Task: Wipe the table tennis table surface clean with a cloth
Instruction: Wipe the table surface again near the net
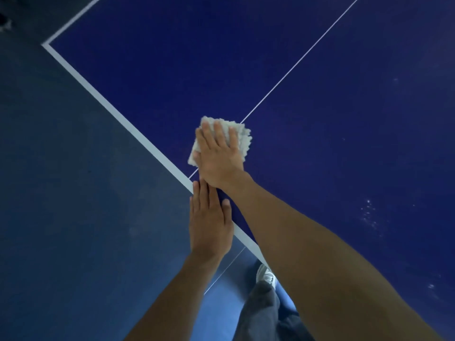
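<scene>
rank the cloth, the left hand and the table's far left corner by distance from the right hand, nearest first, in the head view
1. cloth, pressed flat under the right hand
2. left hand, just nearer the person
3. table corner, far off at upper left

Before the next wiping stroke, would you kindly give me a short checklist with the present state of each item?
1. Right hand flat on the cloth, fingers straight: ok.
2. Cloth lies on the table, inside the white edge stripe: ok.
3. Left hand flat at the table's edge, apart from the cloth: ok.
4. Surface free of dirt: not ok, white specks show to the right.
5. Underside of the cloth clean or damp: cannot tell, it is hidden.
</scene>
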